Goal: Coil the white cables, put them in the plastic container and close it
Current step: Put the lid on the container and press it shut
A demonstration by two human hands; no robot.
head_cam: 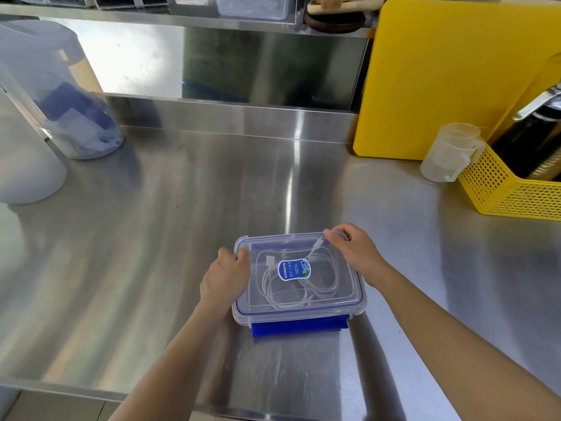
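Observation:
A clear plastic container [358, 302] with a blue-edged lid stands on the steel counter near its front edge. The lid [340, 287] lies on top and bears a blue and white sticker [294, 269]. Coiled white cables [273, 291] show through the lid inside the box. A blue clasp flap [299, 328] sticks out flat at the near side. My left hand [224, 278] grips the container's left edge, fingers curled over the lid's rim. My right hand [353, 249] rests on the far right corner, fingertips pressing on the lid's rim.
A yellow cutting board [449, 77] leans against the back wall at the right. A yellow perforated basket [504, 189] with a dark bottle and a clear measuring cup [449, 156] stand at the right. Translucent tubs [60, 95] stand at the left.

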